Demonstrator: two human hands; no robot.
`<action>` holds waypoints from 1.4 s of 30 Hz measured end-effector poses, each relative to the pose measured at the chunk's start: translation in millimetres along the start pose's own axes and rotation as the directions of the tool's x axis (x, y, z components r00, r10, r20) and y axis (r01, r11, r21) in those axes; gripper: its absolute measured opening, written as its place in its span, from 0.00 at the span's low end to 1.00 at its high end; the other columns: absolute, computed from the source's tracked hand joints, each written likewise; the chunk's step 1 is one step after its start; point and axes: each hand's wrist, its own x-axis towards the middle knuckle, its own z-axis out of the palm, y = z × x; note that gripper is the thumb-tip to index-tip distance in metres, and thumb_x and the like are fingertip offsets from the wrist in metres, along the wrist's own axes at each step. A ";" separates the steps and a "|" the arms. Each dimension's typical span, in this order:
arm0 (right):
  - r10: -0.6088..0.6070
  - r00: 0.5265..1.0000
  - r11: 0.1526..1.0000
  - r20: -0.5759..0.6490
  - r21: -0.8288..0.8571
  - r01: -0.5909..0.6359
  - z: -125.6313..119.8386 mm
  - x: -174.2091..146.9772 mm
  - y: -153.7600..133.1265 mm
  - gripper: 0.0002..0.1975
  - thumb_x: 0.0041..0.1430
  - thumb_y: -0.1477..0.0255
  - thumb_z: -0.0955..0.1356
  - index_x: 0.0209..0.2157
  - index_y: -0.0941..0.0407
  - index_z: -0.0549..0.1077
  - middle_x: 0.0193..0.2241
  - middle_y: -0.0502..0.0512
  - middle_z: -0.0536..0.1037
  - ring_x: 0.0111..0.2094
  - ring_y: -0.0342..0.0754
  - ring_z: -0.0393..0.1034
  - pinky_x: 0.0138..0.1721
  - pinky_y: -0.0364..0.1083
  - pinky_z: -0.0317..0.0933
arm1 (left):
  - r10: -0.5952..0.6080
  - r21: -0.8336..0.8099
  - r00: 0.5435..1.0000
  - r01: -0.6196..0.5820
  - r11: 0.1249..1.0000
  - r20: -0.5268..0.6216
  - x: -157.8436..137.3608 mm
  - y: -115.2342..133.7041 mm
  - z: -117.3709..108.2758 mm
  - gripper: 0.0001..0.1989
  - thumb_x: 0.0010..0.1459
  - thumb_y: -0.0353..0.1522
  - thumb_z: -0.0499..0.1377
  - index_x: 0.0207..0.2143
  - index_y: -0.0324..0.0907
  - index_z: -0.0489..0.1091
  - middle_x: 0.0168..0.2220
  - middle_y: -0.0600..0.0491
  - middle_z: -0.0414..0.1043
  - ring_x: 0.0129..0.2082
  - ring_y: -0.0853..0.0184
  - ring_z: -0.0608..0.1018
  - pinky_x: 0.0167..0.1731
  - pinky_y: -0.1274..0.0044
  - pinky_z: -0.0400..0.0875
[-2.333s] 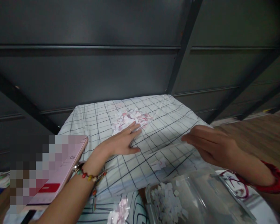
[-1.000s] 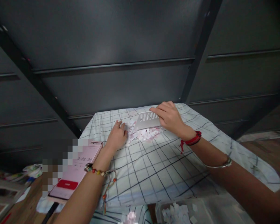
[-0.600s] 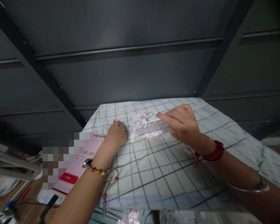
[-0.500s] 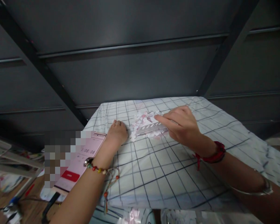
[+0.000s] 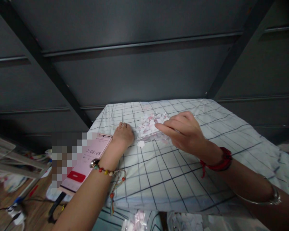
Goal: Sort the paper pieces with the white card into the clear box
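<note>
Right hand: the bare right hand (image 5: 184, 131) is pinching a thin, white, slotted plate (image 5: 150, 136) between thumb and bent fingers.
Plate angle: it is now leaning nearly edge-on to view; one second ago it was standing steeper, slots showing.
Left hand: the bare left hand (image 5: 124, 134) is resting half-curled beside the scraps, no longer spreading over them; contents cannot be told.
Scraps: white-and-pink torn paper scraps (image 5: 151, 121) are lying heaped on the grid-patterned, cloth-covered worktop (image 5: 163, 179).

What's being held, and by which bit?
The right grip holds a thin pale panel by its right end; nothing shows in the left grip.
</note>
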 end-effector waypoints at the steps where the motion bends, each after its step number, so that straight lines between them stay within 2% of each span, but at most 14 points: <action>1: -0.009 1.000 1.000 0.015 0.004 0.009 -0.3 0.1 -0.2 0.11 0.56 0.83 0.59 0.35 0.57 0.68 0.22 0.46 0.72 0.27 0.42 0.60 0.32 0.44 0.50 | 0.004 0.000 1.000 -0.004 1.000 -0.002 -0.2 0.0 -0.1 0.19 0.59 0.25 0.43 0.49 0.28 0.64 0.51 0.36 0.66 0.55 0.55 0.65 0.54 0.66 0.56; 6: 0.008 1.000 0.999 0.014 0.047 -0.009 -6.9 -1.6 3.5 0.12 0.53 0.83 0.59 0.35 0.54 0.66 0.22 0.45 0.72 0.25 0.42 0.60 0.31 0.45 0.51 | 0.004 0.003 1.000 -0.004 1.000 -0.014 -0.4 0.1 0.7 0.19 0.59 0.24 0.43 0.49 0.27 0.64 0.51 0.35 0.66 0.55 0.55 0.65 0.54 0.66 0.57; 12: -0.046 0.993 0.999 0.106 0.010 0.045 -15.2 -3.6 16.2 0.14 0.50 0.85 0.59 0.35 0.55 0.65 0.22 0.46 0.72 0.25 0.42 0.61 0.32 0.45 0.52 | -0.007 0.008 1.000 0.007 1.000 -0.013 0.7 0.6 2.6 0.20 0.59 0.23 0.41 0.49 0.26 0.64 0.50 0.35 0.66 0.56 0.55 0.64 0.54 0.66 0.57; 16: -0.040 0.999 0.999 0.037 0.032 0.039 -17.0 -4.3 20.2 0.14 0.50 0.86 0.59 0.36 0.56 0.65 0.22 0.47 0.71 0.26 0.43 0.60 0.33 0.46 0.53 | 0.006 0.000 1.000 -0.006 1.000 -0.016 0.3 0.8 2.1 0.20 0.58 0.23 0.41 0.49 0.27 0.64 0.50 0.35 0.67 0.55 0.54 0.65 0.53 0.65 0.58; 21: -0.058 0.995 0.997 0.083 0.063 0.053 -19.2 -3.0 19.7 0.13 0.51 0.85 0.59 0.34 0.56 0.66 0.22 0.48 0.71 0.26 0.43 0.61 0.31 0.45 0.53 | 0.013 -0.014 1.000 -0.013 1.000 -0.010 -1.5 1.5 -0.4 0.20 0.58 0.22 0.41 0.48 0.25 0.65 0.50 0.33 0.66 0.55 0.53 0.65 0.53 0.65 0.57; 26: -0.037 0.999 0.998 0.039 0.057 0.035 -18.7 -4.7 21.6 0.12 0.51 0.85 0.60 0.35 0.57 0.67 0.22 0.49 0.71 0.27 0.44 0.60 0.31 0.46 0.53 | 0.020 -0.016 1.000 -0.021 1.000 -0.016 -2.7 2.7 -1.3 0.21 0.57 0.22 0.41 0.49 0.26 0.65 0.49 0.34 0.67 0.54 0.55 0.66 0.53 0.65 0.56; 30: -0.065 0.993 0.996 0.101 0.064 0.059 -18.7 -4.4 21.8 0.12 0.51 0.85 0.60 0.34 0.57 0.67 0.23 0.50 0.72 0.27 0.43 0.60 0.31 0.46 0.53 | 0.022 -0.016 0.999 -0.022 1.000 -0.026 -3.1 4.6 -1.0 0.20 0.57 0.22 0.41 0.49 0.27 0.65 0.50 0.34 0.66 0.55 0.54 0.65 0.53 0.65 0.56; 36: -0.019 1.000 0.998 0.015 0.066 0.018 -17.4 -4.5 20.2 0.12 0.52 0.84 0.60 0.35 0.55 0.67 0.22 0.47 0.72 0.26 0.43 0.61 0.31 0.45 0.54 | 0.008 -0.021 1.000 -0.009 1.000 -0.029 -4.8 8.7 -3.6 0.20 0.58 0.23 0.42 0.50 0.25 0.63 0.53 0.33 0.63 0.57 0.52 0.62 0.54 0.64 0.55; 42: -0.030 0.994 0.998 0.104 0.057 0.025 -17.7 -5.6 21.0 0.13 0.53 0.83 0.59 0.34 0.54 0.69 0.22 0.48 0.72 0.26 0.43 0.62 0.31 0.47 0.54 | -0.008 -0.024 0.999 0.007 1.000 -0.050 -5.8 11.3 -4.5 0.20 0.58 0.22 0.42 0.51 0.25 0.62 0.55 0.34 0.61 0.58 0.53 0.60 0.55 0.66 0.54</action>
